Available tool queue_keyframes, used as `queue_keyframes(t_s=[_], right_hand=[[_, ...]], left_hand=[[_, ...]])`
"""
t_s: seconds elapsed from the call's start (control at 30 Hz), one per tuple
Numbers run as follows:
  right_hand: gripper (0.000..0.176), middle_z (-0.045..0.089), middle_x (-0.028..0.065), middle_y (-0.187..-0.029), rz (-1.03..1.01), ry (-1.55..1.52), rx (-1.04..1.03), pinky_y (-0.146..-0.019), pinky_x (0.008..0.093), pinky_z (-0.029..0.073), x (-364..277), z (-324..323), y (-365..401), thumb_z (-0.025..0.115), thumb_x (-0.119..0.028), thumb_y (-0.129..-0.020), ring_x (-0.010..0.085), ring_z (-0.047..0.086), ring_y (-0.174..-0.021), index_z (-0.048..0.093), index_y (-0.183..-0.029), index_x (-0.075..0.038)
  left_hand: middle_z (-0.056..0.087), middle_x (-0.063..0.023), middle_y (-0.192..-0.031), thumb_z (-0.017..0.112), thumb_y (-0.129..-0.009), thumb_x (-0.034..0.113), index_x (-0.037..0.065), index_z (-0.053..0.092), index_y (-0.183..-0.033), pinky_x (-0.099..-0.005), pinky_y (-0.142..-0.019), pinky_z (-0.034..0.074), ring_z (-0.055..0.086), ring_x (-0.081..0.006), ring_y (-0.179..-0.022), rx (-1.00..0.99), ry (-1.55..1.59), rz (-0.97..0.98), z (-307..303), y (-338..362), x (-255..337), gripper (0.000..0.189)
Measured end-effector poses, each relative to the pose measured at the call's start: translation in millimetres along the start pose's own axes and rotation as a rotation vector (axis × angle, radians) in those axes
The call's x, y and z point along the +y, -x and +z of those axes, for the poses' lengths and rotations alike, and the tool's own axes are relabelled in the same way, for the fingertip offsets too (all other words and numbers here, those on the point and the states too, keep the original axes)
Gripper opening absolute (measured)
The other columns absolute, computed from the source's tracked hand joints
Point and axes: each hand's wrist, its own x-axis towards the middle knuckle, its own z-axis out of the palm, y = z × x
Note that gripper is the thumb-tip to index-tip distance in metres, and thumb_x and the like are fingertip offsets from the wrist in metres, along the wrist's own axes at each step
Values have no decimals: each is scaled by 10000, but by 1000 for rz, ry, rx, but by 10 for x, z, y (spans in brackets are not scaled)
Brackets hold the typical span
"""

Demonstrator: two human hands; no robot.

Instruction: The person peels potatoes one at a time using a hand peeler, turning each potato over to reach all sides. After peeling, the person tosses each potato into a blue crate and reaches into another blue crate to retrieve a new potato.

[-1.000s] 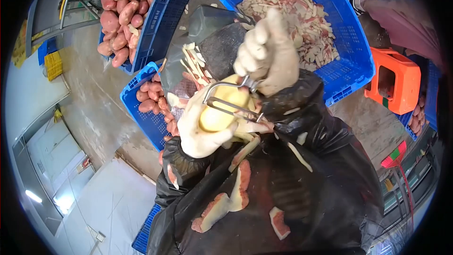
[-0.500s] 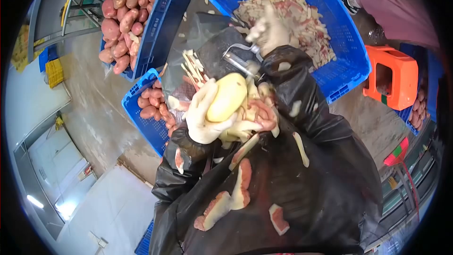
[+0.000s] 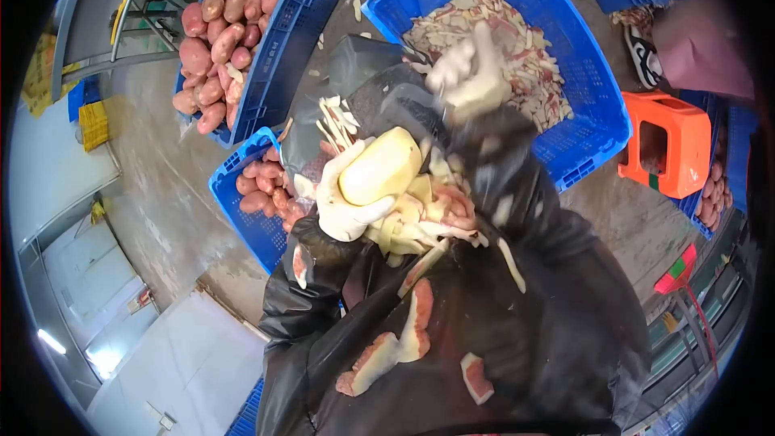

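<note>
A pale-yellow oval potato is cupped, seemingly for steadiness, by half-closed left hand; blurred right hand's grip cannot be told.

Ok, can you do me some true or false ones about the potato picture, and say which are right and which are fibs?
1. The left hand holds a peeled potato. True.
2. The right hand is touching the peeled potato. False: the right hand is apart from it.
3. The crate at the upper left has red-skinned potatoes in it. True.
4. The stool is blue. False: the stool is orange.
5. The black garment has no bits on it. False: pieces of peel lie on it.
</note>
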Motion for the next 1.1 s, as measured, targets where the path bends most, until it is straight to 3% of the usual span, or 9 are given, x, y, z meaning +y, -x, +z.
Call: queue_keyframes(t_s=[0.33,0.47,0.5,0.57,0.7,0.87,1.0,1.07,1.1], right_hand=[[412,388,-6,-490,100,122,192,-462,376,413,168,85,-61,500,-449,-883,181,435,-439,430,-601,-157],[433,400,-4,-514,-466,697,90,-517,403,429,222,213,83,455,-469,-897,201,438,-477,457,-623,-134],[451,400,-25,-506,102,67,-419,-521,325,441,256,315,109,382,-479,-924,161,435,-456,455,-664,-117],[470,347,-42,-487,144,239,124,-442,297,350,281,350,84,326,-478,-940,116,351,-419,366,-588,-169],[487,245,-65,-433,307,166,-611,-350,262,216,-299,-590,-902,280,-534,-927,84,256,-375,326,-574,-202],[415,319,-81,-452,-207,481,234,-378,264,313,-693,-482,-260,361,-464,-934,83,324,-375,378,-613,-201],[391,376,-43,-477,-184,544,257,-420,291,392,-722,-29,192,434,-451,-912,117,387,-400,417,-629,-181],[372,413,-4,-512,-226,640,369,-424,302,420,-675,-21,206,490,-424,-896,143,421,-426,442,-647,-151],[369,406,-14,-505,-194,676,362,-430,310,408,-592,173,260,493,-414,-897,143,419,-424,429,-640,-158]], left_hand=[[512,-130,-1168,760,-591,46,8,428,-1208,-349,-918,420,485,-221,-1094,87,89,-179,-44,23,-42,701],[520,-104,-1136,740,-599,34,36,450,-1183,-329,-902,428,491,-202,-1068,163,186,-250,-18,-76,-23,651],[527,-99,-1119,733,-614,30,33,453,-1178,-328,-895,437,499,-197,-1057,177,239,-278,4,-66,-32,630],[544,-88,-1076,717,-659,21,25,455,-1171,-325,-873,462,529,-187,-1008,190,307,-349,22,-95,50,576],[552,-110,-1127,693,-705,47,-5,455,-1180,-315,-875,466,534,-183,-1044,129,289,-327,-118,-89,140,535],[529,-130,-1198,548,-838,121,-29,443,-1241,-323,-943,405,504,-190,-1116,16,864,-479,-401,85,223,443],[386,-174,-1343,551,-828,428,4,309,-1340,-372,-986,372,480,-272,-1153,-222,710,46,-1753,-1135,241,707],[386,-191,-1320,474,-891,430,-1,322,-1317,-386,-931,427,486,-332,-1131,-340,867,-214,-1834,-1448,2158,624],[416,-197,-1276,438,-916,381,-1,341,-1301,-362,-921,435,484,-315,-1132,49,755,281,-2038,-1896,2519,551]])
